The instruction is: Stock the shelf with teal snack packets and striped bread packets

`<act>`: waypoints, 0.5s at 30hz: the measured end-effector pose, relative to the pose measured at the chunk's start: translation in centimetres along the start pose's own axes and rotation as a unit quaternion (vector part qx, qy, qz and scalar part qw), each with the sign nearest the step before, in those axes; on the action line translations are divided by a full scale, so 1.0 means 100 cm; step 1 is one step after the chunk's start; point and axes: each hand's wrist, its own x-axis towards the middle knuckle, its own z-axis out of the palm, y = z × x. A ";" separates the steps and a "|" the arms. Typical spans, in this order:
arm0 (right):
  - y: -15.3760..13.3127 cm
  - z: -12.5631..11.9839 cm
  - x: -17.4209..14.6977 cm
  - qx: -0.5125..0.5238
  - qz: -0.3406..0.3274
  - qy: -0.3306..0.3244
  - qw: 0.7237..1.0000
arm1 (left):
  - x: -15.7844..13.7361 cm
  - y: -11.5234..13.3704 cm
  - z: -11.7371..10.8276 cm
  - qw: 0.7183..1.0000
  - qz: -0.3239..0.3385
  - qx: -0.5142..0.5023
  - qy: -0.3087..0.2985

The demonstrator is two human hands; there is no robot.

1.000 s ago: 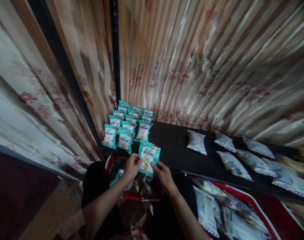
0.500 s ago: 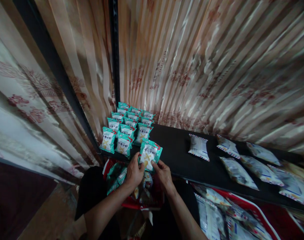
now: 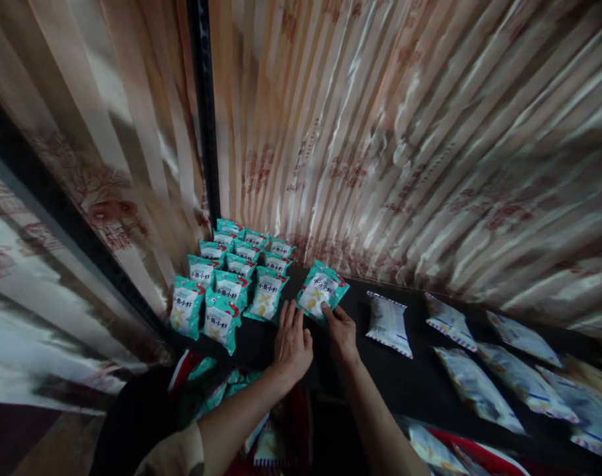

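Observation:
A teal and white snack packet (image 3: 322, 291) is tilted over the black shelf (image 3: 325, 360), its printed front facing me. My right hand (image 3: 343, 334) pinches the packet's lower right edge, thumb on the front and fingers behind. My left hand (image 3: 294, 344) lies palm down with fingers stretched out, fingertips close to the packet's lower left corner; whether they touch it I cannot tell. To its left, several matching teal packets stand in rows, the nearest one (image 3: 220, 320) at the shelf's front edge and another packet (image 3: 267, 293) just beyond my left fingers.
White packets with striped edges (image 3: 388, 322) lie spread along the shelf to the right. Below the front edge are a red basket of packets (image 3: 308, 423) and another red container (image 3: 484, 449). A pleated curtain (image 3: 350, 132) and a dark post (image 3: 204, 112) stand behind.
The packet has moved from above the basket forward and right over the shelf. My left hand has let go of it and flattened; my right hand still holds it. The view has shifted.

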 end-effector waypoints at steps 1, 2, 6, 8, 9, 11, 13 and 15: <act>0.001 0.000 0.013 -0.004 -0.005 0.011 1.000 | 0.003 0.001 0.001 1.000 0.017 0.007 0.014; 0.002 0.001 0.027 -0.005 -0.010 0.019 1.000 | 0.004 0.000 0.002 0.999 0.033 0.014 0.029; 0.005 0.011 0.073 -0.024 -0.038 0.027 0.999 | -0.001 -0.012 -0.003 0.993 0.074 0.045 0.074; 0.007 0.019 0.092 -0.033 -0.053 0.022 0.998 | -0.004 -0.021 -0.006 0.992 0.072 0.064 0.085; 0.007 0.024 0.100 -0.035 -0.057 0.020 0.998 | -0.005 -0.026 -0.007 0.991 0.066 0.071 0.091; 0.010 0.035 0.113 -0.032 -0.059 0.018 0.998 | -0.005 -0.033 -0.008 0.990 0.050 0.080 0.101; 0.013 0.044 0.124 -0.032 -0.063 0.018 0.997 | -0.005 -0.039 -0.008 0.990 0.040 0.083 0.109; 0.016 0.052 0.133 -0.033 -0.066 0.019 0.997 | -0.005 -0.043 -0.006 0.989 0.034 0.082 0.117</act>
